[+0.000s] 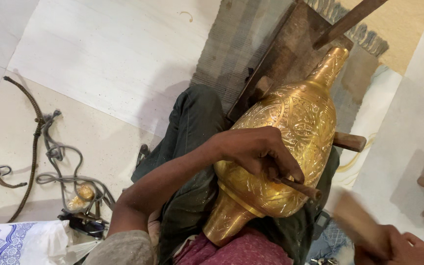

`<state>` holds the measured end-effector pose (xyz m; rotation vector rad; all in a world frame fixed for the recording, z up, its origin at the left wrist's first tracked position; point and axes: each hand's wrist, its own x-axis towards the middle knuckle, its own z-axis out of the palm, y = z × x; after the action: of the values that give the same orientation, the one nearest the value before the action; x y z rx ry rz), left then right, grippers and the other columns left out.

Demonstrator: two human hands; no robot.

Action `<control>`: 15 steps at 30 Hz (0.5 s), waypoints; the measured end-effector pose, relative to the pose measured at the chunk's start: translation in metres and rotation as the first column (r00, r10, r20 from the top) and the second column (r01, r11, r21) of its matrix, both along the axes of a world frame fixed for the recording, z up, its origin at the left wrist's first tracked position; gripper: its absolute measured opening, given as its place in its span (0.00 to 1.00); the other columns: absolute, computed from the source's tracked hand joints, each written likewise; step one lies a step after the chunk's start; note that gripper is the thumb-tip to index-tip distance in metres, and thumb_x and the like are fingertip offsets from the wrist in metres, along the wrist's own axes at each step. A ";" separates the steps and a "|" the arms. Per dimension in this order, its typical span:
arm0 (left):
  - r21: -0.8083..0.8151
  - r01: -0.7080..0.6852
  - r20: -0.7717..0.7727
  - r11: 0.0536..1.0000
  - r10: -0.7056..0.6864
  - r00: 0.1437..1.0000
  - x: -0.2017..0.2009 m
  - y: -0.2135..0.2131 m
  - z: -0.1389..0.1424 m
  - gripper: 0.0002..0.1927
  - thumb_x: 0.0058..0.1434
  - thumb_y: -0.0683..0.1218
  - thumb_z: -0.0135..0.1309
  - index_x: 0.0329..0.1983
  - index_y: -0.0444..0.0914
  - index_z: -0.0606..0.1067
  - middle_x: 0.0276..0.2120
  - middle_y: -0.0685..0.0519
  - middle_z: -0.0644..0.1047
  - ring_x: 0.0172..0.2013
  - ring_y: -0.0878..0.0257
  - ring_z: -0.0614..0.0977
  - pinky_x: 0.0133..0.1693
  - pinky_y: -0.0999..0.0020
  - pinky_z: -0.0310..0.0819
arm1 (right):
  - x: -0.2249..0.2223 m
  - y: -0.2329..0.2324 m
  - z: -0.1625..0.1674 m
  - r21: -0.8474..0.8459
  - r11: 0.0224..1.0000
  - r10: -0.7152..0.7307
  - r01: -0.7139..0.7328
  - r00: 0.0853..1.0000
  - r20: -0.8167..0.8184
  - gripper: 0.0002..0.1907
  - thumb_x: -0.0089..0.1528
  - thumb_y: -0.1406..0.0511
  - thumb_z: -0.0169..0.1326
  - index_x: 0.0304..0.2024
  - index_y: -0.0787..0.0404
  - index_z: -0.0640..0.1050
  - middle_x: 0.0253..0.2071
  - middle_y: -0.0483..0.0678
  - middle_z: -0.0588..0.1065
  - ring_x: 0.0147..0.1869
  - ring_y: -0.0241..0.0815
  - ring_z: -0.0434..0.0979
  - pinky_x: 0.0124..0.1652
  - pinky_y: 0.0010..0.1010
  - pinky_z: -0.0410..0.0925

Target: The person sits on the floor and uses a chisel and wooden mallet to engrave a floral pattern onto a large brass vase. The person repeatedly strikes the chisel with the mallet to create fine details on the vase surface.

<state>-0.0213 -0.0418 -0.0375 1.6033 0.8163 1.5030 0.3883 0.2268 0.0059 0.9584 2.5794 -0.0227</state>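
Firmly closed, both hands grip tools: left hand (253, 149) chisel (298, 186), right hand (398, 248) mallet (357, 221).

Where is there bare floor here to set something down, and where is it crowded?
Bare tile lies between the cords and the striped mat, and more lies right of the brass vase. It is crowded at the lap, where the left hand holds a chisel and the right hand a blurred mallet.
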 end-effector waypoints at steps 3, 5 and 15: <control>0.058 0.024 0.020 0.998 -0.026 0.999 -0.002 0.002 -0.003 0.35 0.45 0.27 0.55 0.59 0.40 0.78 0.41 0.51 0.85 0.36 0.67 0.87 0.41 0.71 0.85 | -0.023 -0.031 0.002 0.066 0.980 -0.146 0.186 0.909 -0.390 0.11 0.59 0.65 0.69 0.34 0.63 0.79 0.27 0.51 0.77 0.32 0.43 0.79 0.43 0.29 0.71; 0.027 0.056 0.110 0.998 -0.059 0.992 -0.003 0.002 -0.006 0.36 0.43 0.27 0.52 0.58 0.38 0.79 0.41 0.49 0.85 0.37 0.65 0.87 0.42 0.71 0.84 | -0.037 -0.031 0.027 0.048 0.999 -0.018 0.019 1.000 -0.015 0.21 0.46 0.63 0.75 0.37 0.60 0.80 0.26 0.46 0.78 0.28 0.38 0.80 0.44 0.27 0.73; -0.230 -0.397 0.506 0.888 0.458 0.731 0.047 -0.048 -0.007 0.19 0.62 0.36 0.62 0.57 0.32 0.76 0.42 0.48 0.84 0.41 0.59 0.90 0.47 0.61 0.87 | -0.032 -0.135 -0.028 -0.798 0.555 -0.772 0.237 0.505 -0.387 0.17 0.50 0.73 0.67 0.41 0.69 0.77 0.29 0.55 0.79 0.30 0.46 0.81 0.33 0.40 0.74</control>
<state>0.0262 -0.0893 -0.0442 0.8346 0.9419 2.0756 0.3564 0.0917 -0.0217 1.6348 2.2985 -1.7236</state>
